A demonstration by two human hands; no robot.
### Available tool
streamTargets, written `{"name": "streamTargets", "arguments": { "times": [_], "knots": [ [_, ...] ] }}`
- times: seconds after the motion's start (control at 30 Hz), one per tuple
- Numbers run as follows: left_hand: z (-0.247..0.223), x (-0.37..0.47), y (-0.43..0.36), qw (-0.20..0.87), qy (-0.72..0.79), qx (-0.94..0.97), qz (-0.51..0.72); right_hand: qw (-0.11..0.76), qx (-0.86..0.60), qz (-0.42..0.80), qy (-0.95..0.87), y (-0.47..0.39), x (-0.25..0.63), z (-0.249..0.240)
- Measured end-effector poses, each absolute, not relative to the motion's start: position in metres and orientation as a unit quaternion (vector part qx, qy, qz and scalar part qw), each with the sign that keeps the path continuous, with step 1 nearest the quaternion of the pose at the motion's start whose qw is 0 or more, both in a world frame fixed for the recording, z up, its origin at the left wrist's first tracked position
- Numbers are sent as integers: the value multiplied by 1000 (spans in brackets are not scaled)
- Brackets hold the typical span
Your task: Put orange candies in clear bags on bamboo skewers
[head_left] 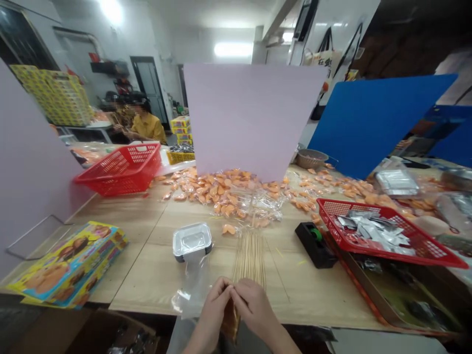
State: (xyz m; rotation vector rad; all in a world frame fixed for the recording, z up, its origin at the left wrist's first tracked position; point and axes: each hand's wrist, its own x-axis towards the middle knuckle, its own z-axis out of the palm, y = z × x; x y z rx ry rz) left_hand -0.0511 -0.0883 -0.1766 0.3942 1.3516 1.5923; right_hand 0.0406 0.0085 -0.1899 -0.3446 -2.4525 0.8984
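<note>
At the table's front edge my left hand [215,307] and my right hand [254,306] meet, fingertips pinched together. Below the fingers hangs a shiny golden-brown packet [230,322], its top edge hidden between them; its contents are not visible. Just beyond my hands lies a fan of thin bamboo sticks [250,253] on the wooden table [147,275]. Left of my left hand are clear plastic bags [193,287], partly under a stack of foil trays [192,239].
Orange wrapped pieces [221,189] spread along a pale divider [250,118]. A black tape dispenser [315,243] and a red basket [387,231] of silver sachets stand right. Yellow boxes [73,263] and another red basket [123,169] are left. A person [147,125] sits far back.
</note>
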Motion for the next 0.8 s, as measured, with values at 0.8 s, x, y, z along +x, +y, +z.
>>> {"name": "streamTargets", "arguments": {
  "times": [0.8],
  "knots": [
    [-184,-34,-80,469,564,158,661,287,-123,310,-898,15,59,-196]
  ]
}}
